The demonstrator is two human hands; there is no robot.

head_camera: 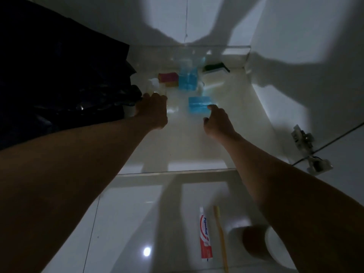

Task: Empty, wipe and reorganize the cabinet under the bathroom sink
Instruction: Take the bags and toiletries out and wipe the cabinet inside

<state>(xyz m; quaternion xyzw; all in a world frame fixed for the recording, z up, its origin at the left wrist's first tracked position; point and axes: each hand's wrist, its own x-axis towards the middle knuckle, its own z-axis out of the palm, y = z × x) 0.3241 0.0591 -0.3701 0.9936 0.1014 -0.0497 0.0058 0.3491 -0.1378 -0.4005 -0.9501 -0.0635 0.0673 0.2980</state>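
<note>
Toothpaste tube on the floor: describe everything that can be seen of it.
The toothpaste tube is red and white, plastic by the look of it, with lettering running along its length. It lies flat on the glossy white floor tiles in front of the open cabinet, its long axis pointing toward it. A yellow toothbrush lies roughly parallel on its right, apart from it. Only the floor touches it. The cap end is too dim to make out.

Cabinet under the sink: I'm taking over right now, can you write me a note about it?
Left hand: reaching into the left of the cabinet; fingers hidden, grip unclear.
Right hand: open, touching the near blue pack.
Still inside: blue stack, red item, dark item at the back.
Already out on the floor: toothpaste, toothbrush, paper roll.
Left: finish emptying, wipe, reorganize.
</note>
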